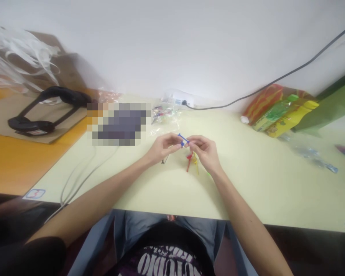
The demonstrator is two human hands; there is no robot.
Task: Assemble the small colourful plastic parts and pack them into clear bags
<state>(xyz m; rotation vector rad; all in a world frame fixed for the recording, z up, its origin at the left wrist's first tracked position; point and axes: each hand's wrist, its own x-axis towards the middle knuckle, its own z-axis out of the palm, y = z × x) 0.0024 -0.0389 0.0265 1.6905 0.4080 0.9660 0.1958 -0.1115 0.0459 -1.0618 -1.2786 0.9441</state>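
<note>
Between my two hands, above the pale yellow table (166, 188), are small blue plastic parts. My left hand (166, 145) pinches a little blue piece (182, 144) at its fingertips. A thin blue rod (184, 138) slants down into the fingers of my right hand (203, 150), which grip its lower end. The two blue parts are very close; I cannot tell whether they touch. Below my hands lie a red plastic piece (189, 161) and a yellow one (194, 159). A small dark piece (163, 161) lies under my left hand, partly covered by it.
Clear plastic bags with coloured parts (162, 113) lie at the back. A blurred-out dark device (119, 126) and cables (83, 180) are at left, beside a black frame (47, 111). Drink bottles (293, 117) and a plastic packet (316, 155) are at right. A grey cable (232, 102) crosses the wall.
</note>
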